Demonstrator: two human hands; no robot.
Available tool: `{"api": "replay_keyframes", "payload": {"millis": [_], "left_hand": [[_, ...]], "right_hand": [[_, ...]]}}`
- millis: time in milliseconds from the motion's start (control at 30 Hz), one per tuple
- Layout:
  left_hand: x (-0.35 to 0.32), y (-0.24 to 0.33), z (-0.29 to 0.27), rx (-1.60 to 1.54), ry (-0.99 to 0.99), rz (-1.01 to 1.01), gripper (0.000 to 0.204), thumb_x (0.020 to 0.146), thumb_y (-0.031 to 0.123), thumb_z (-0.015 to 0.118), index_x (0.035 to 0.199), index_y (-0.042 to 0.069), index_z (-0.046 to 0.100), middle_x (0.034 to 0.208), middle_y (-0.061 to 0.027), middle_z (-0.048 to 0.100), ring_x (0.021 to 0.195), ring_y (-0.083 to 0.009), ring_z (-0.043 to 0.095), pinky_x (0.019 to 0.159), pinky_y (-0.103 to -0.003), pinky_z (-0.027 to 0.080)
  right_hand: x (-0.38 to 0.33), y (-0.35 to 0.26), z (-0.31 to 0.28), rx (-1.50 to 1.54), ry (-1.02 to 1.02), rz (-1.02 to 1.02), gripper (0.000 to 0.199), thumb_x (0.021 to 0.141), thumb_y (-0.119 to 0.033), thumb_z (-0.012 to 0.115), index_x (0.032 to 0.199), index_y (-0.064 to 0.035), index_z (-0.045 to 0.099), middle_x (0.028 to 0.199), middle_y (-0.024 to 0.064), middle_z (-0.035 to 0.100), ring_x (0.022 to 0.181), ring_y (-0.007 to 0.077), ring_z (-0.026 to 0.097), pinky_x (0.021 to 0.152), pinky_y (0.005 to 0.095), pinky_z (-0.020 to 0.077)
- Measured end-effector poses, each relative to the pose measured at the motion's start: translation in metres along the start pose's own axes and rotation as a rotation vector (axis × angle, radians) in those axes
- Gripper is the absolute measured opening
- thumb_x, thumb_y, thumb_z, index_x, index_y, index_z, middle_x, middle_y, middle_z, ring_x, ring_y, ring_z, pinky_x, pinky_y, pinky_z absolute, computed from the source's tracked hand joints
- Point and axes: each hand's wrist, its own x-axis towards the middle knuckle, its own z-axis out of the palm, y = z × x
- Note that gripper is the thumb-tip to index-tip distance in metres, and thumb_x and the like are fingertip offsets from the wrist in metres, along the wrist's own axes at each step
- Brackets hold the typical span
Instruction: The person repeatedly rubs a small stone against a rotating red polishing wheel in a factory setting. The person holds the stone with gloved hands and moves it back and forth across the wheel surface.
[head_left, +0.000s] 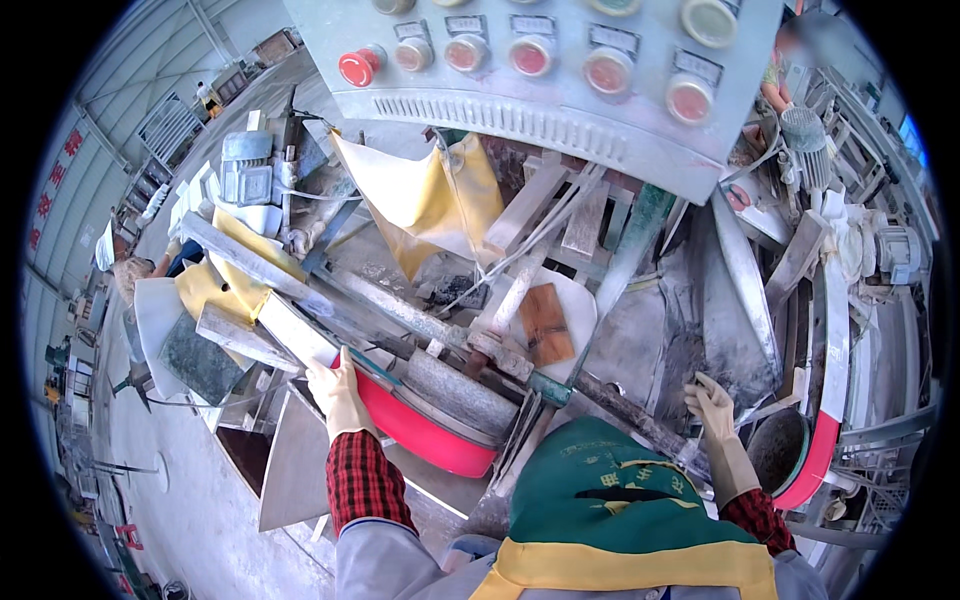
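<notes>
My left hand (340, 395), in a pale glove, is closed on the edge of a curved red and white band (425, 430) on the left side of a dusty machine. Its fingertips lie where the white part meets the red. My right hand (712, 402), gloved alike, is at the machine's right side with its fingers curled in; anything in them is too small or hidden to make out. Beside it stands a dusty grey metal sheet (735, 290). A similar red and white guard (815, 455) curves past a round drum (778, 450) to its right.
A grey control box (520, 110) with a red stop knob (360, 67) and several red buttons overhangs the far side. Yellowish sheets (430, 205) drape over the frame. A brown wooden block (545, 325) sits mid-machine. Another person (130, 270) is at the far left.
</notes>
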Motion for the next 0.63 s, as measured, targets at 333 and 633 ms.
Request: {"api": "replay_keyframes", "payload": {"millis": [333, 633], "left_hand": [[-0.004, 0.023, 0.000, -0.164, 0.130, -0.147, 0.087, 0.072, 0.036, 0.083, 0.144, 0.012, 0.042, 0.125, -0.0223, 0.060, 0.120, -0.0371, 0.056, 0.100, -0.044, 0.046], [-0.006, 0.022, 0.010, -0.182, 0.237, -0.201, 0.092, 0.069, 0.034, 0.085, 0.148, 0.014, 0.041, 0.120, -0.0216, 0.065, 0.112, -0.0348, 0.063, 0.094, -0.043, 0.051]], "right_hand": [[-0.034, 0.051, -0.035, -0.020, 0.159, 0.093, 0.044, 0.100, -0.012, 0.056, 0.142, -0.0023, 0.048, 0.108, 0.0122, 0.069, 0.079, 0.0142, 0.067, 0.066, 0.0236, 0.0543], [-0.031, 0.037, -0.023, -0.028, 0.164, 0.107, 0.044, 0.098, -0.009, 0.056, 0.141, -0.0033, 0.050, 0.108, 0.0138, 0.071, 0.081, 0.0155, 0.068, 0.072, 0.0252, 0.0553]]}}
